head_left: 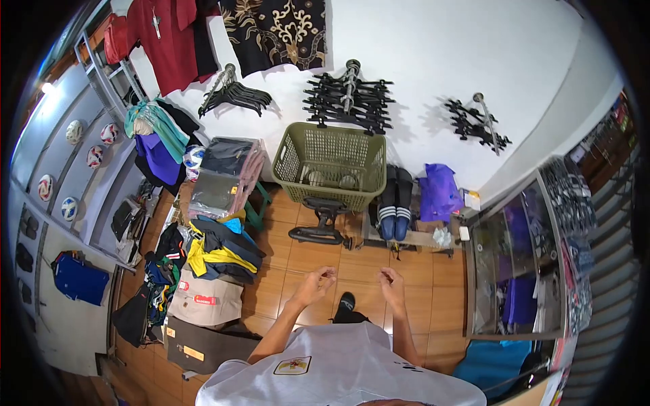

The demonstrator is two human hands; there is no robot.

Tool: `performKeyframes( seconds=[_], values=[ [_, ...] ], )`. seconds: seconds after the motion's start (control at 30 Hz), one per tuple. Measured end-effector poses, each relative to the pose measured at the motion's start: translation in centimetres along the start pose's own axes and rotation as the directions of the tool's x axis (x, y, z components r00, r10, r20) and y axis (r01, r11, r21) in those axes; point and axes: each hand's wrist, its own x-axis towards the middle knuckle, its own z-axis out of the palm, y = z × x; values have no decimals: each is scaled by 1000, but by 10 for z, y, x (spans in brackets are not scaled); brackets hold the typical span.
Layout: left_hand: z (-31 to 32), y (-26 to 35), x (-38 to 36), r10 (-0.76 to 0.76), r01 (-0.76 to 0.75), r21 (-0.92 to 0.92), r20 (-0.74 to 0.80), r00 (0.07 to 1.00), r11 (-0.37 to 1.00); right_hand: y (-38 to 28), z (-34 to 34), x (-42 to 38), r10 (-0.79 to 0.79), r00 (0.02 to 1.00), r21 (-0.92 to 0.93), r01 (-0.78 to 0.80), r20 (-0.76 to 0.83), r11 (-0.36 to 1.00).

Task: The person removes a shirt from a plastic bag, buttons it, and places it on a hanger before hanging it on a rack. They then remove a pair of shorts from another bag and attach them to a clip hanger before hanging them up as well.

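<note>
My left hand [315, 284] is raised in front of my body above the tiled floor, its fingers curved and apart, holding nothing. Level with it on the other side, my right hand [391, 283] has bent, parted fingers and is empty too. The two hands do not touch each other or any object. Beyond them stands a green plastic basket [332, 193] against the wall, with a black wheeled base [317, 235] below its front. A shoe [347, 300] of mine shows on the floor between the hands.
Folded clothes [220, 254] and plastic-wrapped garments [227, 166] are piled at the left. Blue-soled striped sandals [395, 220] and a purple bag [440, 191] lie on a low bench. A glass display case [514, 271] stands at the right. Black hangers [349, 101] hang on the wall.
</note>
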Motion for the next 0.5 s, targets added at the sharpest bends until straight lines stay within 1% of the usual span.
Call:
performKeyframes(
  seconds=[0.07,0.13,0.17,0.27,0.3,0.37,0.43,0.5],
  values=[
    [-7,-6,30,3,-3,0,-35,999,1000,-7,1,47,-24,999,-21,25,30,999],
    [-17,-3,60,-58,54,-55,-73,996,997,-24,4,94,-28,997,-33,30,73,999],
    [-22,-1,73,-95,88,-83,-87,992,993,-28,5,118,-80,993,-80,88,92,993],
    [-39,0,112,43,-61,-101,-168,985,993,-46,12,183,-102,985,45,96,139,994],
    [-51,15,123,75,-88,-63,-179,981,994,-54,12,203,-74,986,44,69,148,997],
    [-68,12,152,80,-102,-117,-183,980,988,-80,13,237,-21,987,42,15,160,999],
    [-86,7,181,106,-139,-172,-190,976,975,-111,15,265,-26,991,52,19,128,998],
    [-108,8,214,88,-128,-222,-182,979,967,-131,18,296,-10,997,57,6,73,998]
  ],
)
